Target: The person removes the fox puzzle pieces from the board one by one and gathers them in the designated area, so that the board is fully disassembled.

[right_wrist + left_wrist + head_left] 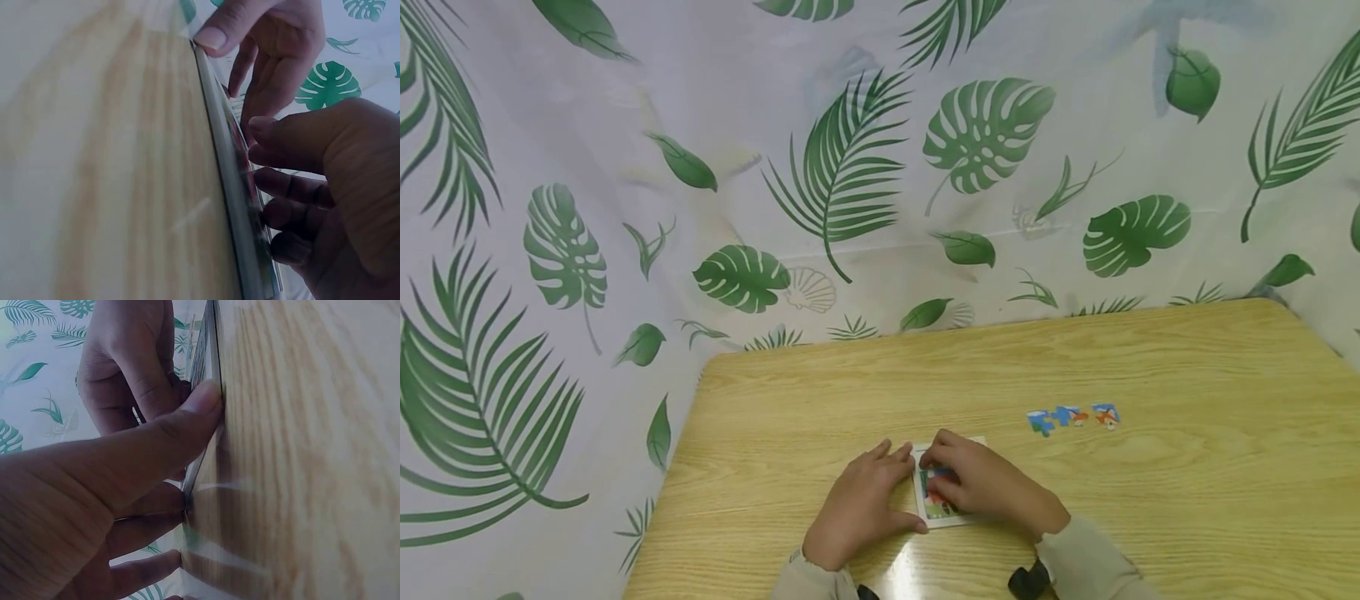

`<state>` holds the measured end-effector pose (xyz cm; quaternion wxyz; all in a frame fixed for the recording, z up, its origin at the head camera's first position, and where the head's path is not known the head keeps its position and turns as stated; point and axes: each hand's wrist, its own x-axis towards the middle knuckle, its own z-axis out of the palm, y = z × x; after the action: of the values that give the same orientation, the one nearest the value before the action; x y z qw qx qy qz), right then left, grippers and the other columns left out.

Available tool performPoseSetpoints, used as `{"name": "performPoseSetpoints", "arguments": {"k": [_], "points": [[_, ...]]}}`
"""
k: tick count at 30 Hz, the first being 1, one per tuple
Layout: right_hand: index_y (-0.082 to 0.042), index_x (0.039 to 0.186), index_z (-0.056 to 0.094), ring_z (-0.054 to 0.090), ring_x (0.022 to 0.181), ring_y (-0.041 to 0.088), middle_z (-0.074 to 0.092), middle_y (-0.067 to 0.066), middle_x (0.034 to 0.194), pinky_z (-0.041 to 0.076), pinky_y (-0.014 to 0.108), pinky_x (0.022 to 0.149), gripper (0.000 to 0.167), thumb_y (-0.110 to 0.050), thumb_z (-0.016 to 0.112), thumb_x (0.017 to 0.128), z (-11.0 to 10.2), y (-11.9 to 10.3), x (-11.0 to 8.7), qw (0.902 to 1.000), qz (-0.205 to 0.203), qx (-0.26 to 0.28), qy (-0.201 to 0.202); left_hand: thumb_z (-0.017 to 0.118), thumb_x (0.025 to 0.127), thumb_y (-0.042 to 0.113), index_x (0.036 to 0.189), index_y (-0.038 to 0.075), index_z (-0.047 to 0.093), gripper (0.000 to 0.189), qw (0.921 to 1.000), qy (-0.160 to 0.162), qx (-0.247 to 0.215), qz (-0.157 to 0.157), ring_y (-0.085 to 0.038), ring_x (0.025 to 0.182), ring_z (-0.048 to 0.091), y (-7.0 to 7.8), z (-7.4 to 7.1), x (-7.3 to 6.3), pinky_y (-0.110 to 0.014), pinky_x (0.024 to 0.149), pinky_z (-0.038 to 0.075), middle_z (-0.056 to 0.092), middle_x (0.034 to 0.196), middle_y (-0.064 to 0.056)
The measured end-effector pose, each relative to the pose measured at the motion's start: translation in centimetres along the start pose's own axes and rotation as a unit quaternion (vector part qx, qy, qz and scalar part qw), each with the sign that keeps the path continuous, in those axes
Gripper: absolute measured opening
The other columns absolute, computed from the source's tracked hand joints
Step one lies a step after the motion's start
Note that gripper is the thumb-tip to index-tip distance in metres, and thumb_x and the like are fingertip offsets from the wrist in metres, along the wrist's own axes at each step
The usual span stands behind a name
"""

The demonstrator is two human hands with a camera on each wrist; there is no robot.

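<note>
A small jigsaw puzzle in a white-bordered tray (pixel 948 522) lies flat near the table's front, its picture partly covered by my right hand (pixel 973 479). The right fingers bend down over the picture, tips at its surface; whether a piece is between them is hidden. Along the tray's left side rests my left hand (pixel 865 504), thumb at the near corner and fingertips near the far one. In the left wrist view the left thumb (pixel 169 428) touches the tray's edge. The right wrist view shows the right fingertips (pixel 273 181) at the tray's face, seen almost edge-on.
Several loose jigsaw pieces (pixel 1060 417) lie on the wooden table (pixel 820 400), beyond and right of the tray. One piece (pixel 1106 415) sits apart from the others. A leaf-printed cloth (pixel 880 167) hangs behind the table and at its left.
</note>
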<state>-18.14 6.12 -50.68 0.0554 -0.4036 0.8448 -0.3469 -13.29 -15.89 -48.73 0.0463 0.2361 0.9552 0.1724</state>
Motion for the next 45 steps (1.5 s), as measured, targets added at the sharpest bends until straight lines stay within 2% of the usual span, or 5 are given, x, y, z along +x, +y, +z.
{"name": "performPoseSetpoints", "arguments": {"k": [17,25,31,39,45], "points": [[-0.012,0.11,0.061,0.047,0.074,0.006,0.051,-0.004,0.1,0.045,0.023,0.065,0.012,-0.006,0.064,0.099,1.0,-1.2,0.0,0.9983,0.035,-0.046,-0.007,0.087,0.074,0.052,0.14,0.01,0.065,0.082,1.0,-0.001,-0.003,-0.006,-0.036,0.144,0.044,0.1,0.1,-0.2,-0.054,0.112,0.042,0.051,0.153,-0.006],[-0.018,0.109,0.056,0.05,0.075,0.006,0.053,-0.01,0.092,0.047,0.025,0.067,0.02,-0.009,0.071,0.098,0.8,-1.0,-0.3,0.9986,0.052,-0.009,-0.001,0.087,0.073,0.051,0.14,0.01,0.066,0.081,0.9999,0.0,-0.015,-0.005,-0.037,0.144,0.044,0.1,0.2,-0.2,-0.055,0.112,0.042,0.05,0.153,-0.007],[-0.021,0.103,0.06,0.053,0.076,0.004,0.058,-0.014,0.087,0.047,0.028,0.07,0.015,-0.009,0.068,0.099,0.5,-0.9,-0.4,0.9987,0.049,0.014,0.0,0.087,0.073,0.051,0.14,0.01,0.066,0.081,0.9999,0.002,-0.016,-0.002,-0.037,0.144,0.045,0.1,0.3,-0.1,-0.055,0.112,0.042,0.051,0.153,-0.007],[-0.015,0.101,0.067,0.052,0.071,0.006,0.063,-0.007,0.086,0.048,0.027,0.064,0.008,-0.008,0.066,0.101,-0.4,-0.1,-0.4,0.9912,0.054,0.121,-0.013,0.087,0.073,0.05,0.139,0.009,0.066,0.08,0.9999,0.005,-0.014,0.006,-0.038,0.143,0.046,0.1,0.4,-0.1,-0.056,0.111,0.042,0.051,0.153,-0.009],[-0.009,0.108,0.07,0.057,0.077,0.007,0.069,-0.004,0.096,0.052,0.027,0.07,0.01,-0.005,0.063,0.102,-1.0,0.0,-0.2,0.9883,0.04,0.146,-0.024,0.087,0.074,0.052,0.139,0.009,0.066,0.081,1.0,-0.003,-0.007,-0.003,-0.037,0.144,0.044,0.2,0.1,-0.1,-0.055,0.112,0.042,0.051,0.153,-0.008]]}}
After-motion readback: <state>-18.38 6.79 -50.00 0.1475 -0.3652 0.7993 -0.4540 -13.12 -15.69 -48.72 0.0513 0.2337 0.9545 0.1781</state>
